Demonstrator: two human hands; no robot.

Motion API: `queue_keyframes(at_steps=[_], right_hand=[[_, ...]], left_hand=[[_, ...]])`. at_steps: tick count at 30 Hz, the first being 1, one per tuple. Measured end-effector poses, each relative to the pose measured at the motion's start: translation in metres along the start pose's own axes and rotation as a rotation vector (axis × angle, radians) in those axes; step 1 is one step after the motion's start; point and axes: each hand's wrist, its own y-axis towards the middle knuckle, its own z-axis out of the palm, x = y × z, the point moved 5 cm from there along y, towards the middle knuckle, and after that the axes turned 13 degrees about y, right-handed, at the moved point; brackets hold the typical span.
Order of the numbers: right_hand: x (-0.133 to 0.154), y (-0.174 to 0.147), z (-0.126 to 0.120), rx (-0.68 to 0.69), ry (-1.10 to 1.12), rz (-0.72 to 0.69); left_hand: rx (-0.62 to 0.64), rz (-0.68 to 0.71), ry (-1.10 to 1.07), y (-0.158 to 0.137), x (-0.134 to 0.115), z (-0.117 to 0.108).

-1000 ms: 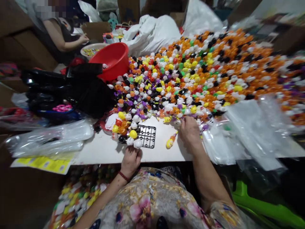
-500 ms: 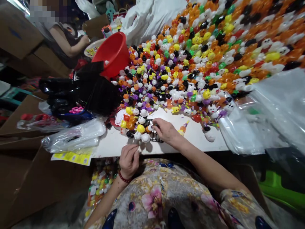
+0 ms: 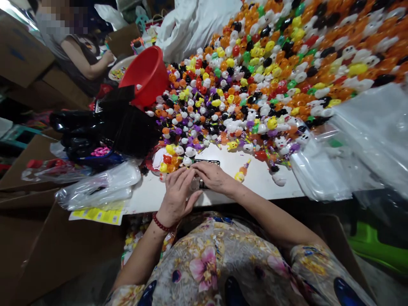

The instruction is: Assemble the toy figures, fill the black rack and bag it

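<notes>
Small glossy plastic toy heads, among them a yellow one and a white one, sit clustered on a black grid rack at the table's front. My left hand curls over the near heads, its thumb and fingers around a whitish toy head. From the right, my right hand reaches over the rack with bent fingers meeting the left fingertips. What the right fingers pinch is hidden. To the right lies a yellow-and-orange toy stick.
A huge heap of colourful toy heads covers the table's back. A red tub and black bag stand left. Clear plastic bags lie left and right. Another person's arm shows at upper left.
My left hand has risen from the table's front edge onto the near toy heads. My right hand has shifted slightly left and nearer, meeting it. The camera view has shifted slightly.
</notes>
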Motion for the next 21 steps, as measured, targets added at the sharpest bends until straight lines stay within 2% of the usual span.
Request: queue_keyframes(at_steps=[5,8,10,12,16,18,21], right_hand=[[-0.009,-0.013,0.007,-0.108,0.115,0.170],[-0.012,-0.024,0.004,-0.115,0.137,0.124],[-0.016,-0.037,-0.011,-0.127,0.027,0.050],[-0.026,-0.055,-0.038,-0.167,-0.184,0.014],[-0.062,-0.095,-0.096,-0.284,-0.608,0.197],[-0.074,-0.108,-0.108,-0.282,-0.693,0.244],[-0.080,-0.112,-0.105,-0.238,-0.654,0.225]], left_hand=[[-0.010,-0.016,0.061,0.002,0.000,0.013],[-0.009,-0.035,0.043,0.001,0.003,0.018],[-0.007,-0.034,0.032,0.002,0.004,0.018],[-0.020,-0.020,0.037,0.004,0.004,0.017],[-0.052,0.011,0.051,0.005,0.002,0.014],[-0.055,0.000,0.043,0.005,0.003,0.015],[-0.042,-0.035,0.017,0.002,0.004,0.018]])
